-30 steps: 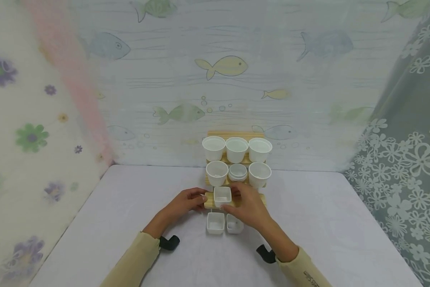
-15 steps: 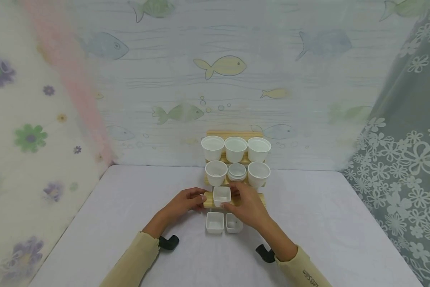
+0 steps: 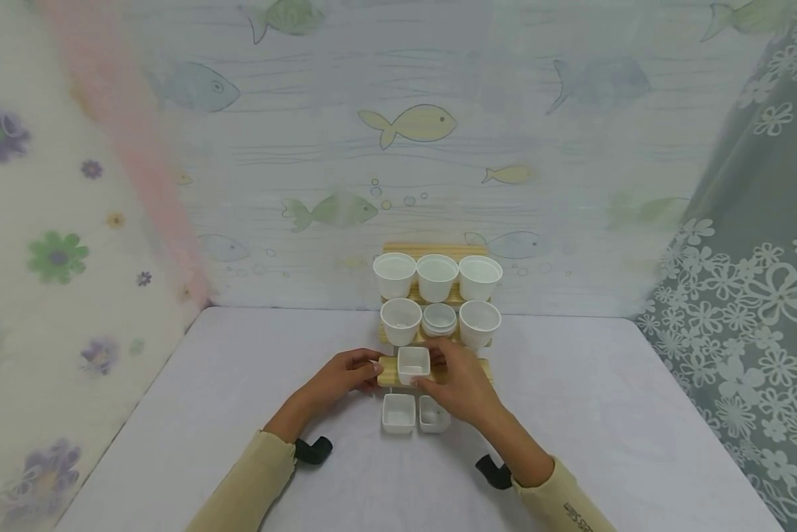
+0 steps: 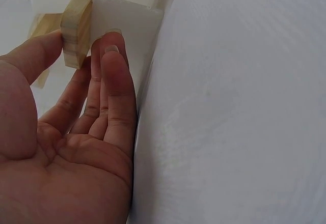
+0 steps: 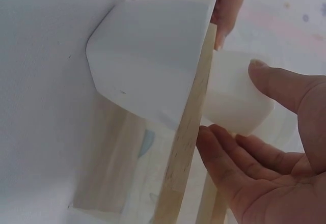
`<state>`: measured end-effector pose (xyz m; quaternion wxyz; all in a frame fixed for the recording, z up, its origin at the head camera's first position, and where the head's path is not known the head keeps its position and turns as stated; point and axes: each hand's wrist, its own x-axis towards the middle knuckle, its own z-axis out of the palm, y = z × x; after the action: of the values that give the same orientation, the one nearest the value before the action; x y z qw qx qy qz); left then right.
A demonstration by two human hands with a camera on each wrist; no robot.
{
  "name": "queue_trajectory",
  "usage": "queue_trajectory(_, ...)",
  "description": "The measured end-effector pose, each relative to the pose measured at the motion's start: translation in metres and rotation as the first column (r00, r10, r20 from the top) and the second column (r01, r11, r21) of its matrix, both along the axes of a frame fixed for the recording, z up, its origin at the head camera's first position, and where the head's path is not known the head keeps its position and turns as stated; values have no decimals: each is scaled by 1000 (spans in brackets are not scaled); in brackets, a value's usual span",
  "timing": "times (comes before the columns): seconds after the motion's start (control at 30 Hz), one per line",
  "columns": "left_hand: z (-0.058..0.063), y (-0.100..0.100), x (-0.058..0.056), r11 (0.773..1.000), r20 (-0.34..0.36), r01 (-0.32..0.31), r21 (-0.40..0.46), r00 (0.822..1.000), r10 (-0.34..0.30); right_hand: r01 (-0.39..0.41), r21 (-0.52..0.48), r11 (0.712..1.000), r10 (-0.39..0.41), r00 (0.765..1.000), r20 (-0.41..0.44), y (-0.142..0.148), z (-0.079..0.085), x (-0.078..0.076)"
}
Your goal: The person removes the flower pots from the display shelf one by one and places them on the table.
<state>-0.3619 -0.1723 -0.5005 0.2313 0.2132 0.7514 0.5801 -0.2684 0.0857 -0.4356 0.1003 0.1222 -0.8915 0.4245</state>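
Observation:
In the head view, my left hand [image 3: 338, 378] is at the left end of a wooden shelf board [image 3: 388, 372]. The left wrist view shows its thumb and index finger pinching the board end [image 4: 76, 30]; the other fingers reach beneath, beside a white wall. My right hand [image 3: 463, 380] holds a small square white cup [image 3: 413, 362] over that board, thumb in front and fingers behind. Seen from the right wrist, the thumb is at one side of the cup [image 5: 237, 91], with the fingertips [image 5: 208, 137] under its other side.
Behind, round white cups [image 3: 401, 321] fill two higher wooden tiers, with a lidded-looking small round jar [image 3: 440, 318] between two of them. Two square white cups [image 3: 398, 414] are in front, below the board. Black curved pieces [image 3: 313, 450] sit at both wrists. White cloth [image 3: 252, 369] covers the table.
The square cup has shifted very slightly to the right over the board, along with my right fingertips. My left hand stays at the board end.

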Motion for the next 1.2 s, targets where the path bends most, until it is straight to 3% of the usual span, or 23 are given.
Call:
queue_trajectory(0.67, 0, 0, 0, 1000, 2, -1, -2, 1000, 1, 36, -8, 999, -36, 999, 13, 5, -3, 4)
queue_trajectory(1.2, -2, -1, 1, 1000, -2, -4, 4, 1000, 4, 11, -59, 998, -11, 1000, 14, 10, -3, 13)
